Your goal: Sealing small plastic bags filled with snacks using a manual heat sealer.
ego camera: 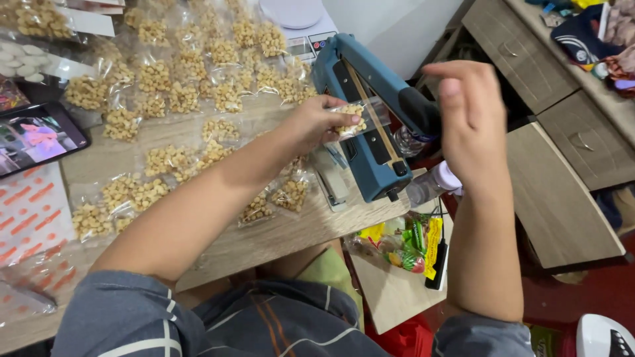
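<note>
tabletop (pixel 264 241): light wood, in front of me | on it: many clear nut bags (pixel 165 86) spread out | blue sealer (pixel 370 125) at right edge | phone (pixel 36 137) at left | orange-printed sheets (pixel 30 218) near-left

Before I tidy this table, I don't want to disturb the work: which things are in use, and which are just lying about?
In use: small bag in left hand; blue sealer; right hand raised over it; filled bags.

Lying about: phone; snack packets; drawers.

the raised right hand (pixel 471 112) blurs and hides part of the blue sealer (pixel 370 112) behind it.
</note>
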